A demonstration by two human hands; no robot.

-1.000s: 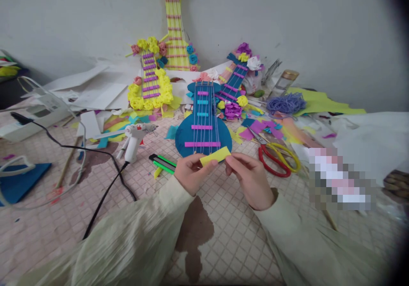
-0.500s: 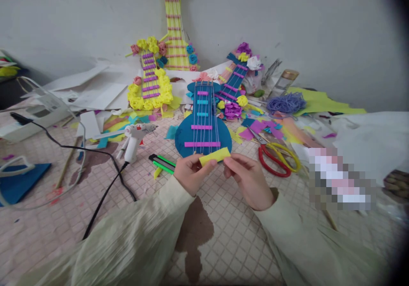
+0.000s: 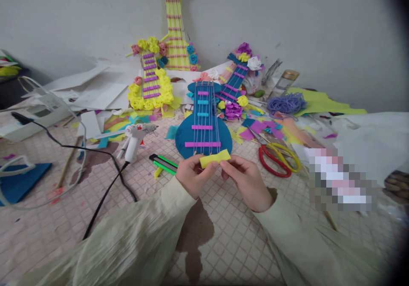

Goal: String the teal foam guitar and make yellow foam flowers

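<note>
Between my hands is a small strip of yellow crepe paper [image 3: 215, 159], held just in front of the blue paper guitar [image 3: 223, 134]. My left hand [image 3: 192, 176] pinches its left end, thumb along the lower edge. At the other end, my right hand [image 3: 247, 179] grips the strip with thumb and fingertips. The guitar has white strings and pink and light-blue cross strips. A green utility knife [image 3: 163, 165] lies beside my left hand. Scissors with red and yellow handles [image 3: 277, 160] rest to the right of my right hand.
A white glue gun [image 3: 132, 143] with a black cable stands at left. Behind are a yellow flower-trimmed guitar [image 3: 150, 81], a tall yellow one [image 3: 175, 34] and a blue one [image 3: 234, 79]. Purple yarn [image 3: 286, 103] and paper scraps lie at right. A power strip [image 3: 41, 111] sits far left.
My right thumb has slid left along the yellow strip's lower edge, and the strip's edge now looks slightly curved. Both hands stay in nearly the same place.
</note>
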